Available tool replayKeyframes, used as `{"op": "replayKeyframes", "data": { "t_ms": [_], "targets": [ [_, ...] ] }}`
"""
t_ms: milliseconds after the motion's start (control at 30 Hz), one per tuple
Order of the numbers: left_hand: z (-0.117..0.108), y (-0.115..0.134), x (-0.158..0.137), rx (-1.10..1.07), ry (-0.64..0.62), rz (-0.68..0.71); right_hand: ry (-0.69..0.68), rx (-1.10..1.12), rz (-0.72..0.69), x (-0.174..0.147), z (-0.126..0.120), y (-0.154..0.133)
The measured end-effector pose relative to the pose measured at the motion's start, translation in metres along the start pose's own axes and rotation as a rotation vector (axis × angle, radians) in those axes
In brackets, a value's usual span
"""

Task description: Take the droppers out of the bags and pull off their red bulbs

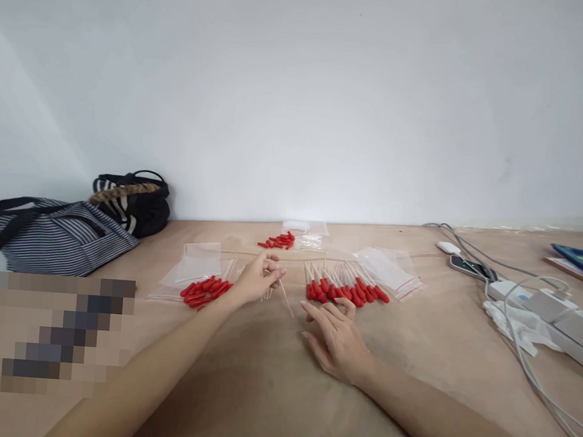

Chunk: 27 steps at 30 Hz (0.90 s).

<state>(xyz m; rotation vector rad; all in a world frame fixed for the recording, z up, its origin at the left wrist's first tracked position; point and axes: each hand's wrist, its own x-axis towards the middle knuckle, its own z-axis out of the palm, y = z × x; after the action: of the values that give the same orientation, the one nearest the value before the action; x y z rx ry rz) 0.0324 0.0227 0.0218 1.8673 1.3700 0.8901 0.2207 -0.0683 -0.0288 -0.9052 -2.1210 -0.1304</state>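
My left hand (256, 279) pinches a thin white stick (286, 300) between thumb and fingers, its free end slanting down to the right. Just right of that end, my right hand (335, 341) is held with fingers apart and nothing visible in it. Beyond the right hand lies a row of white sticks with red ends (349, 292), the red ends towards me. Loose red pieces (206, 291) are heaped left of my left hand, which partly hides a few more pale sticks (266, 294). More red pieces (278, 241) and bare white sticks (310, 240) lie further back.
Clear plastic bags (196, 260) lie at the left, with others (390, 272) at the right. A striped bag (65, 236) and a black bag (147, 208) stand at far left. Cables and a power strip (545, 306) occupy the right side. A wall rises behind.
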Motion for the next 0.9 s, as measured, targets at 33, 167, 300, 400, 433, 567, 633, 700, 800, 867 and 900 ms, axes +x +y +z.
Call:
{"op": "replayKeyframes", "data": {
  "t_ms": [33,167,300,400,433,567,633,700,800,867,900],
  "targets": [
    [-0.002,0.001,0.011,0.041,-0.017,-0.011,0.001,0.0,-0.002,0.0,0.0,0.0],
    [0.002,0.0,0.048,0.272,-0.074,-0.062,0.004,-0.007,-0.015,0.001,0.0,0.0],
    [0.012,-0.003,0.068,0.521,-0.086,-0.081,0.012,-0.016,-0.029,0.002,-0.001,0.0],
    [0.017,-0.006,0.073,0.661,-0.104,-0.061,0.0,-0.02,-0.03,0.002,-0.001,0.0],
    [0.019,-0.007,0.074,0.696,-0.109,-0.051,-0.006,-0.021,-0.03,0.001,-0.001,0.0],
    [0.022,-0.01,0.068,0.78,-0.106,-0.006,-0.011,-0.024,-0.029,0.001,0.0,0.0],
    [0.023,-0.008,0.063,0.791,-0.082,0.018,-0.012,-0.024,-0.023,0.0,0.0,0.0],
    [0.024,-0.002,0.055,0.783,-0.048,0.036,-0.017,-0.019,-0.016,0.0,0.0,0.0],
    [0.032,0.011,0.043,0.731,-0.032,0.04,-0.022,-0.016,-0.017,0.001,0.0,0.0],
    [0.041,0.02,0.037,0.674,-0.069,0.015,-0.02,-0.025,-0.02,0.001,0.0,0.0],
    [0.045,0.024,0.035,0.642,-0.093,-0.004,-0.018,-0.031,-0.021,0.001,0.0,0.0]
  ]
}}
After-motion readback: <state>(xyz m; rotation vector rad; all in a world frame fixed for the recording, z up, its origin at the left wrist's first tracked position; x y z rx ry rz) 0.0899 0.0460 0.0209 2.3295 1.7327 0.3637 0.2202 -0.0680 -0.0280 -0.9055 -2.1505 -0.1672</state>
